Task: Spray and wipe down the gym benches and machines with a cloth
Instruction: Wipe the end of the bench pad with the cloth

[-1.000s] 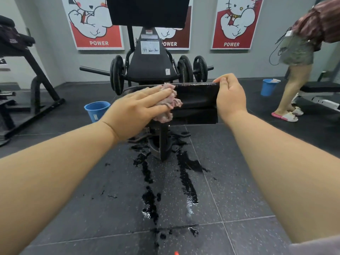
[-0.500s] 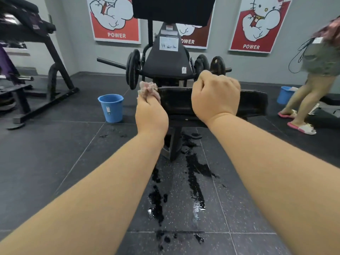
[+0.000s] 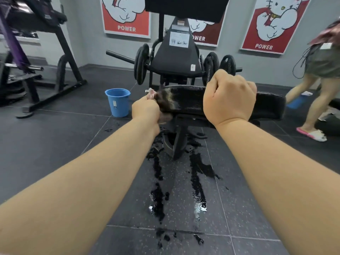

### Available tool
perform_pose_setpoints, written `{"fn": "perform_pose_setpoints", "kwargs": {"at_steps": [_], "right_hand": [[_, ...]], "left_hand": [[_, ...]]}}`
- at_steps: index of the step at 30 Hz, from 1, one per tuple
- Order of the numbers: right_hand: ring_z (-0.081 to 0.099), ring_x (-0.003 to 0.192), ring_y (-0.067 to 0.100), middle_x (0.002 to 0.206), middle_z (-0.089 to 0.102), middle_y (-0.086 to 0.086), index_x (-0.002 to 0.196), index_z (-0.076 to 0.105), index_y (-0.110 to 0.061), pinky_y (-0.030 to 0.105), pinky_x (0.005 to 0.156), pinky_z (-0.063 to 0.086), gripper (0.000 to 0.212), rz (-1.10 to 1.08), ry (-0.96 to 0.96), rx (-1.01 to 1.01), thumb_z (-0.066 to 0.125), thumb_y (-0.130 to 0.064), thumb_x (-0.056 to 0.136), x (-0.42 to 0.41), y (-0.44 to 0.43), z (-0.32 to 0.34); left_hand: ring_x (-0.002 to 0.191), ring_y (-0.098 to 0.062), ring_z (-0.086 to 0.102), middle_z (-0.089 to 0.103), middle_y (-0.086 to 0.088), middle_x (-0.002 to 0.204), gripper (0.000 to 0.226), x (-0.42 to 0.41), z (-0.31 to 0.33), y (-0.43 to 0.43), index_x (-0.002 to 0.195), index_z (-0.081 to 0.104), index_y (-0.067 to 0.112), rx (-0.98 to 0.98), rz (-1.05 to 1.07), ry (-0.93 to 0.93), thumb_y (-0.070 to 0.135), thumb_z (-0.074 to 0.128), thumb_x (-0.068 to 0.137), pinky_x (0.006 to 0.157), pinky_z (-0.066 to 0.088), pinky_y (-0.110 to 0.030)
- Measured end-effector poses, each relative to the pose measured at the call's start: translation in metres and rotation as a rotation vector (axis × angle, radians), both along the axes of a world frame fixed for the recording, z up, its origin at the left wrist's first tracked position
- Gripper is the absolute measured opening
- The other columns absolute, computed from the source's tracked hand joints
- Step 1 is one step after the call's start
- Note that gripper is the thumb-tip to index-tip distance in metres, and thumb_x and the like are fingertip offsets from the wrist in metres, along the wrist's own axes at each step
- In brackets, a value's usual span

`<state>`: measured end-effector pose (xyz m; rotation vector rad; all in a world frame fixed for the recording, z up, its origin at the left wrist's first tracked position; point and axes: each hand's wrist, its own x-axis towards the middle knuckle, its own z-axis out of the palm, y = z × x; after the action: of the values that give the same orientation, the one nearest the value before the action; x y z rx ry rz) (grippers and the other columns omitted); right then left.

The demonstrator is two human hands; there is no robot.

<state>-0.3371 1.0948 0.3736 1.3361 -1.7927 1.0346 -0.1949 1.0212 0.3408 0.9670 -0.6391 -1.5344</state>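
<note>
**Cloth wraps the pad's left end**

Down and round goes the left grip [image 3: 146, 111] since half a second ago, taking the cloth [image 3: 152, 93] off the top corner and over the left end of the pad [image 3: 185, 102]. Its fingers are curled tight on the cloth, with a pink tuft poking out above the knuckles. The right grip [image 3: 230, 100] is fisted over the pad's top edge near the middle, steadying it.

Wiping is the step in hand, and the pad's near face shines wet. I'd judge the next move to be a pass back rightwards, and that calls for the right grip to lift clear first. No spray bottle is in sight.

Down below, dark wet streaks [image 3: 197, 181] run along the speckled floor [image 3: 55, 144] from the machine's post. A blue bucket [image 3: 117, 102] stands left of the pad, with weight plates [image 3: 141, 66] behind. POWER posters [image 3: 127, 15] hang on the grey wall, and another person [image 3: 320, 70] stands at far right.
</note>
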Motion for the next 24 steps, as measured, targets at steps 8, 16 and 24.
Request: {"fn": "perform_pose_setpoints", "kwargs": {"at_steps": [8, 16, 24], "right_hand": [[0.04, 0.075, 0.023, 0.06, 0.037, -0.008, 0.077, 0.051, -0.017, 0.038, 0.088, 0.032, 0.027, 0.005, -0.093, 0.029, 0.036, -0.027, 0.097, 0.01, 0.004, 0.0], [0.04, 0.066, 0.021, 0.055, 0.035, -0.011, 0.067, 0.046, -0.02, 0.034, 0.082, 0.033, 0.025, 0.002, -0.095, -0.091, 0.037, -0.03, 0.088, 0.009, -0.003, -0.007], [0.041, 0.068, 0.02, 0.057, 0.039, -0.009, 0.068, 0.048, -0.019, 0.032, 0.084, 0.032, 0.026, 0.018, -0.102, -0.097, 0.038, -0.03, 0.089, 0.009, 0.0, -0.007]], "left_hand": [[0.056, -0.009, 0.05, 0.064, 0.001, 0.079, 0.039, 0.022, 0.014, 0.032, 0.102, 0.068, 0.02, -0.349, 0.098, -0.184, -0.003, 0.036, 0.097, 0.039, 0.036, -0.019], [0.082, -0.017, 0.067, 0.069, 0.006, 0.093, 0.029, -0.01, 0.0, -0.017, 0.118, 0.061, 0.027, -0.04, -0.09, -0.079, 0.04, 0.049, 0.095, 0.064, 0.059, -0.033], [0.058, -0.015, 0.061, 0.063, -0.003, 0.076, 0.023, 0.021, -0.037, -0.012, 0.09, 0.057, 0.017, 0.076, 0.044, -0.065, 0.003, 0.041, 0.099, 0.042, 0.046, -0.017]]}}
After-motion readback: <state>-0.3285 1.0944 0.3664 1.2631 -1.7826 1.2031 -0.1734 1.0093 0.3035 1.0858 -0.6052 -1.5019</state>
